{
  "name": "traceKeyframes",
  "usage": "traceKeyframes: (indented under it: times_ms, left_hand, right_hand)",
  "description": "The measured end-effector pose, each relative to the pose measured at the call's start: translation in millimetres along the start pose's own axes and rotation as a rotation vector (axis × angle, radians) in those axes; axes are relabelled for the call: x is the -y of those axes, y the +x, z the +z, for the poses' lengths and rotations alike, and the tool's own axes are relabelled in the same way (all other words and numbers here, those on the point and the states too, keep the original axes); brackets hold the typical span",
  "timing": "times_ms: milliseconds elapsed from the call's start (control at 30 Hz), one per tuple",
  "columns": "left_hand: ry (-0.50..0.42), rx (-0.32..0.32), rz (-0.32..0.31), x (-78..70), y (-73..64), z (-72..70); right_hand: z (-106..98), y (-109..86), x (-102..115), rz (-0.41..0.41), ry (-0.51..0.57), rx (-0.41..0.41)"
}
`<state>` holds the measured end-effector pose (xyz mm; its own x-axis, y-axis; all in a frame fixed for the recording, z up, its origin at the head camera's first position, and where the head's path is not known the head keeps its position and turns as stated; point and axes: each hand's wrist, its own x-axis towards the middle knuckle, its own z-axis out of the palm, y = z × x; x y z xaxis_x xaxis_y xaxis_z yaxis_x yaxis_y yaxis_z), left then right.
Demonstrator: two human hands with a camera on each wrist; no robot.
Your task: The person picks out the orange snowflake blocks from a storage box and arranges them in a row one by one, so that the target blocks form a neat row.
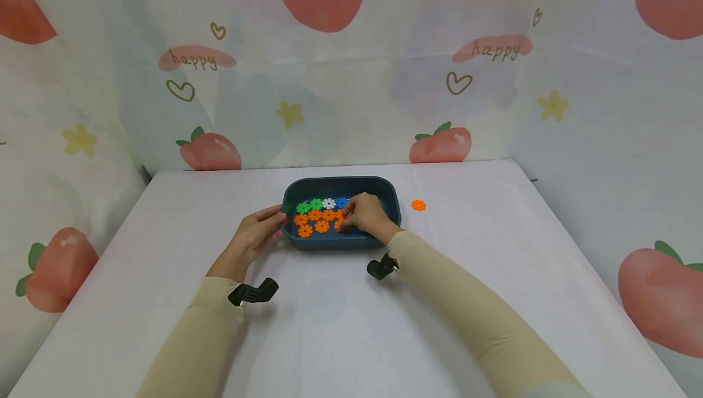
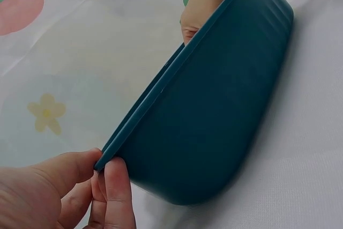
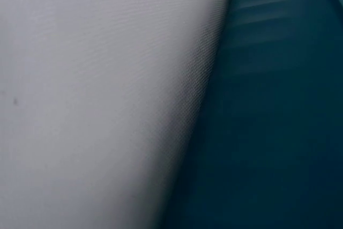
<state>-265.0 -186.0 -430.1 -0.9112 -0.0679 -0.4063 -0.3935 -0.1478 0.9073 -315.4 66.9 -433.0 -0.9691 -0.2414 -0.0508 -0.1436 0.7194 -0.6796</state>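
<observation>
Fruit-printed pale cloth backdrop [image 1: 351,99] behind; white-clothed table [image 1: 324,343] below. Left hand [image 1: 259,231] pinches the rim of a dark teal, rounded rectangular plastic tray [image 1: 329,243]. Right hand [image 1: 367,213] dips inside, fingers bent down among notched orange discs [image 1: 321,226]; whether any is gripped, cannot tell. One loose orange disc [image 1: 418,205] lies right of the tray. Likely risk: a hard left-hand tug tips the tray, scattering discs.

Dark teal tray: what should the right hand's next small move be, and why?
Probably the right hand should settle the orange notched disc just beside it: that hand is down inside the dark teal tray among similar orange discs, and the left hand pinches the tray, which should steady it.
</observation>
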Motion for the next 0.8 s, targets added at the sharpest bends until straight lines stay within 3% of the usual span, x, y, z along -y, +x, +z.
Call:
traceKeyframes:
  times_ms: [800]
  left_hand:
    - [0.028, -0.026, -0.025, -0.7, 1.0, 2.3]
  right_hand:
    - [-1.1, -0.9, 0.9, 0.022, 0.024, 0.022]
